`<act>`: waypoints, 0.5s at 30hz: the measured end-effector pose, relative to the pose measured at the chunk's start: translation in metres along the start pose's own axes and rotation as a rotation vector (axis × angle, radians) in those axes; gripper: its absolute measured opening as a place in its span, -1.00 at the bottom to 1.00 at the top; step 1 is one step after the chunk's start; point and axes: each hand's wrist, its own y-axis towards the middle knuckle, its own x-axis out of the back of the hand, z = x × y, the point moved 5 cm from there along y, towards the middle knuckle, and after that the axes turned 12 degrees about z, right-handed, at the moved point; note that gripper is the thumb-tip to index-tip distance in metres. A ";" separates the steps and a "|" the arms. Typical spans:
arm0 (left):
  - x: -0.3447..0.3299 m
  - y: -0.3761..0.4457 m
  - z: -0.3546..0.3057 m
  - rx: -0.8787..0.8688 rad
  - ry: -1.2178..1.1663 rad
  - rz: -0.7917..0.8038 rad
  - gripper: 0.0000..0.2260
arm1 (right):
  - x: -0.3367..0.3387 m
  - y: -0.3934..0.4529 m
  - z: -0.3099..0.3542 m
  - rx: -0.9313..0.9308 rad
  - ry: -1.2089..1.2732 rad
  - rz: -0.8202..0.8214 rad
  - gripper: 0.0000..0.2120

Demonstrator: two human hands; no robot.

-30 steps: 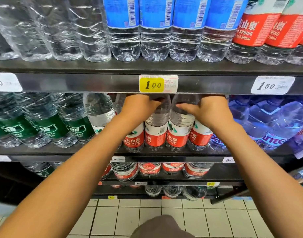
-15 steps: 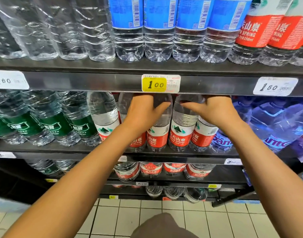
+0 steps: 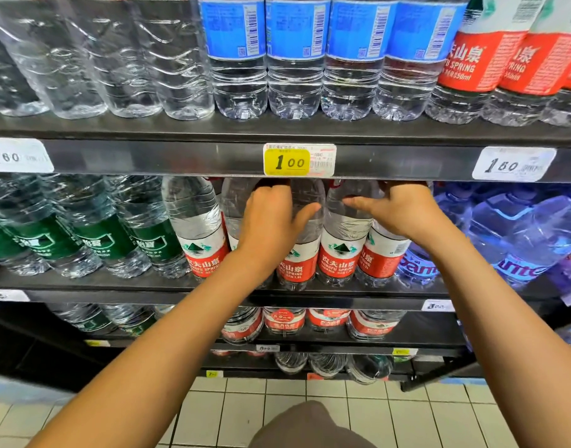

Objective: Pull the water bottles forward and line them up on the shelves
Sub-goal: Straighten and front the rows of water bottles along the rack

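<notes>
Water bottles, clear plastic with red-and-white labels (image 3: 337, 250), stand in a row at the front of the middle black metal shelf (image 3: 213, 294), below the yellow 1.00 price tag (image 3: 287, 161). Going left to right on that shelf: clear bottles with dark green labels (image 3: 106, 234), tilted by the wide lens; then one red-label bottle (image 3: 198, 227) standing free just beside them; then the left hand (image 3: 272, 221), wrapped over the shoulder of the next red-label bottle, fingers (image 3: 271, 192) curled over the top and back of it, thumb stretched right across the neighbouring bottle (image 3: 297, 266). Fingertips go behind the bottle, hidden. Next, the right hand (image 3: 403, 211) sits on the upper part of the two rightmost red-label bottles, thumb pointing left toward the other thumb, the two nearly meeting but apart; fingers (image 3: 403, 189) bent over the bottle tops under the shelf edge, tips hidden, so exact grip on which bottle cannot be told. Right of that, large blue-tinted plastic bottles (image 3: 516, 234). Upper shelf, left to right: unlabelled clear ribbed bottles (image 3: 116, 59), blue-label bottles (image 3: 297, 53), red-label small bottles (image 3: 491, 59). White price tags 1.60 (image 3: 15, 155) and 1.80 (image 3: 513, 163) on the rail. Lower shelves hold more red-label bottles (image 3: 326, 323). White tiled floor (image 3: 310, 392) below.
</notes>
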 end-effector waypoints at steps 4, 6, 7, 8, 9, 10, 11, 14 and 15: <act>0.006 -0.002 0.002 -0.069 -0.115 -0.002 -0.64 | 0.000 -0.011 0.011 0.116 -0.028 -0.137 -0.56; 0.009 -0.002 0.003 -0.062 -0.157 -0.033 -0.65 | -0.002 -0.014 0.015 0.124 -0.086 -0.177 -0.52; 0.010 -0.002 0.003 -0.051 -0.156 -0.039 -0.64 | -0.004 -0.015 0.016 0.114 -0.118 -0.182 -0.50; 0.010 -0.001 0.003 -0.042 -0.148 -0.043 -0.63 | -0.006 -0.015 0.016 0.111 -0.131 -0.186 -0.51; 0.010 0.000 0.003 -0.041 -0.142 -0.047 -0.63 | -0.007 -0.014 0.016 0.114 -0.119 -0.189 -0.53; 0.010 0.002 0.003 -0.046 -0.143 -0.052 -0.62 | -0.007 -0.014 0.016 0.119 -0.092 -0.184 -0.55; 0.011 0.003 0.003 -0.048 -0.146 -0.052 -0.61 | -0.007 -0.014 0.016 0.121 -0.063 -0.169 -0.58; 0.007 0.004 0.004 -0.025 -0.114 -0.027 -0.61 | -0.004 -0.011 0.012 0.113 -0.006 -0.101 -0.60; 0.006 0.004 0.004 -0.011 -0.087 -0.021 -0.60 | -0.002 -0.011 0.011 0.096 -0.005 -0.085 -0.59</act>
